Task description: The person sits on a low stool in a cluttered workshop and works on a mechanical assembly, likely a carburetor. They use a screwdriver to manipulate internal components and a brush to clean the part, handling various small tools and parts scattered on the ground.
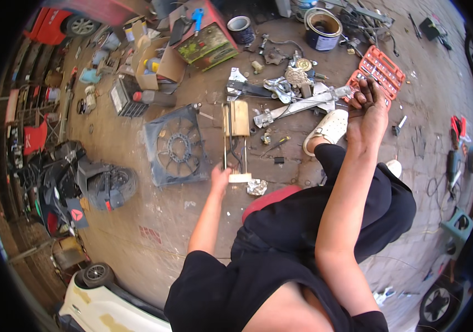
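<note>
Left hand [221,180], arm outstretched, grasps one wood-ended frame [240,120] just right of one radiator fan [176,147]; right hand [367,113], raised far right of the fan, half-curled, contents unclear

This is a workshop for fixing cars. A white car [95,310] sits lower left, a motorbike [66,180] left, a big fan [176,147] left of the middle, and a red tool case [382,71] upper right.
</note>
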Demonstrator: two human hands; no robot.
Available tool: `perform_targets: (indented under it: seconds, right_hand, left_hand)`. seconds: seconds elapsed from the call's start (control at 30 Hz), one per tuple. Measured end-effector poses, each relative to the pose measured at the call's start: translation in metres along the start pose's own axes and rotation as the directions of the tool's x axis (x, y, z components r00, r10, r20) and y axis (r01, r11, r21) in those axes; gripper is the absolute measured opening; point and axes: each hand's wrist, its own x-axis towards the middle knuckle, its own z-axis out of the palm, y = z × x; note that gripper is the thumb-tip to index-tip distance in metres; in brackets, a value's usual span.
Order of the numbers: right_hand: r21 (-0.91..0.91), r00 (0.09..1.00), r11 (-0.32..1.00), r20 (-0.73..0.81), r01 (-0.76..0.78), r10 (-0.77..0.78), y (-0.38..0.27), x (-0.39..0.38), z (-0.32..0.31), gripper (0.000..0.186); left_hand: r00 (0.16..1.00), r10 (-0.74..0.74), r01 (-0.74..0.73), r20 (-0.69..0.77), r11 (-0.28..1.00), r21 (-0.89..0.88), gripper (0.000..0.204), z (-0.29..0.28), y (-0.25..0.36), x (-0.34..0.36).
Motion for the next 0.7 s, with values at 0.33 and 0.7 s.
perform_targets:
  seconds: [0.33, 0.7]
  right_hand:
    - [-0.137, 0.992, 0.991, 0.124, -0.004, 0.022, 0.004, -0.030, 0.007, 0.021]
    - [-0.053, 0.981, 0.997, 0.184, -0.055, 0.064, -0.013, -0.015, -0.024, 0.014]
  left_hand:
    - [0.910, -0.188, 0.295, -0.369, 0.920, 0.259, 0.029, -0.011, -0.107, 0.015]
    - [0.919, -0.331, 0.259, -0.213, 0.916, -0.307, 0.026, -0.018, -0.047, 0.010]
